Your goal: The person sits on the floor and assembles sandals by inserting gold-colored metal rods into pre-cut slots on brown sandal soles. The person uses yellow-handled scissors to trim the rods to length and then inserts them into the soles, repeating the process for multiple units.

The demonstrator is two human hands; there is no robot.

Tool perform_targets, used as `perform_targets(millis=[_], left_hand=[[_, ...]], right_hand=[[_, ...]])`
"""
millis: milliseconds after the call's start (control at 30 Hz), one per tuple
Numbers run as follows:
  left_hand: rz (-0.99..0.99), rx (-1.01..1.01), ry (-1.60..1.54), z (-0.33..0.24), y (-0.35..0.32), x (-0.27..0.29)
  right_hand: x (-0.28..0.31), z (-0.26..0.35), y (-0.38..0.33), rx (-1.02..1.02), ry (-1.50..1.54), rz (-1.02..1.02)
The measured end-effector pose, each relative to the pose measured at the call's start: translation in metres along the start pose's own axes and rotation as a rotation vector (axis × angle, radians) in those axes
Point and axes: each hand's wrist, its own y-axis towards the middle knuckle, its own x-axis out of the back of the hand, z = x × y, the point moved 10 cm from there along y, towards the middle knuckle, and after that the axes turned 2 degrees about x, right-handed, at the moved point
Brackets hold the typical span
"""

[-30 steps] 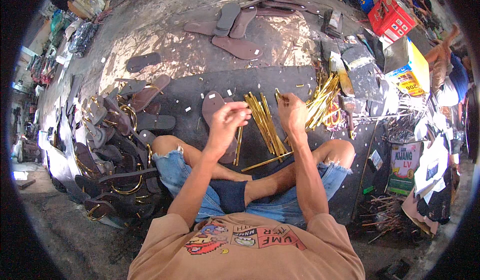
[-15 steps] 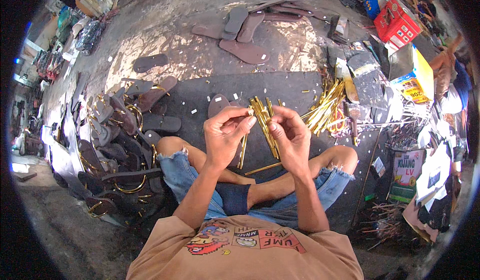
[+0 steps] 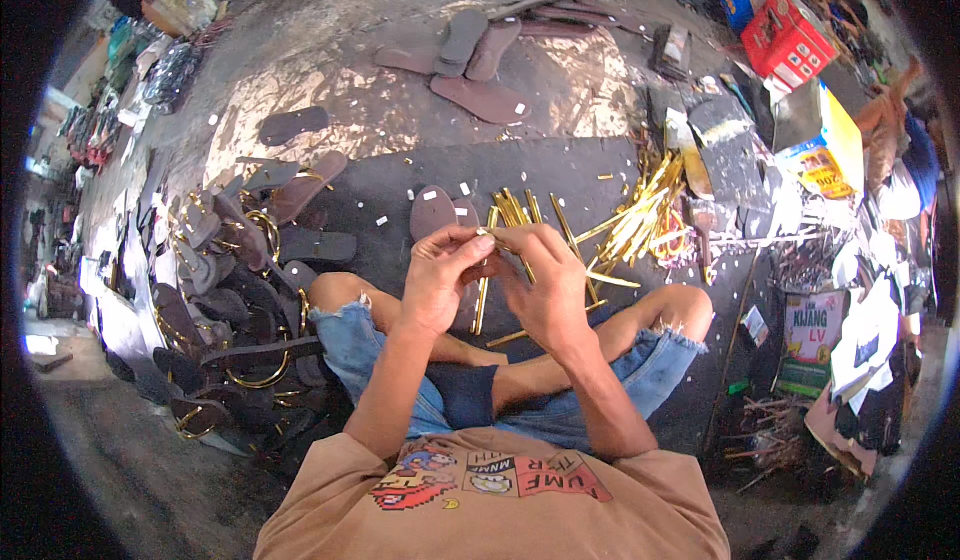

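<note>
My left hand and my right hand meet in front of my crossed legs, fingers closed in a pinch. A small pale-and-gold end of a strip shows at the left fingertips. A gold strip with a pale face sticks out beside the right hand, seemingly part of the same piece; the fingers hide its middle. Just beyond the hands lie several loose gold strips on a dark mat. A brown sandal sole with a white sticker lies past my left hand.
A heap of gold strips lies to the right. Sandals with gold straps pile up at the left. More brown soles rest farther ahead. Boxes, a red one among them, and a tin stand at the right.
My right hand has moved left, against the left hand, and turned its back upward. A pale-faced gold strip now sticks out beside it. My left hand has barely shifted.
</note>
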Motion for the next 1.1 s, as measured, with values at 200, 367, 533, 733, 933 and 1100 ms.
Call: perform_targets(millis=[200, 367, 533, 733, 933, 1100], left_hand=[[-0.502, -0.301, 0.771, 0.014, 0.061, 0.138], [-0.458, -0.069, 1.070, 0.038, 0.085, 0.186], [-0.356, -0.175, 0.578, 0.013, 0.056, 0.152], [-0.123, -0.235, 0.712, -0.030, -0.017, 0.021], [-0.116, -0.352, 0.758, -0.043, -0.045, -0.006], [-0.203, -0.428, 1.039, -0.058, -0.065, -0.030]], right_hand=[[-0.016, -0.035, 0.004, 0.087, -0.295, 0.079], [-0.015, -0.030, 0.008, 0.166, -0.368, 0.098], [-0.010, -0.039, 0.008, 0.073, -0.247, 0.086], [-0.006, -0.050, 0.002, -0.323, 0.089, 0.146], [-0.013, -0.017, -0.001, -0.096, -0.009, 0.146], [-0.011, -0.008, -0.008, -0.034, -0.114, 0.021]])
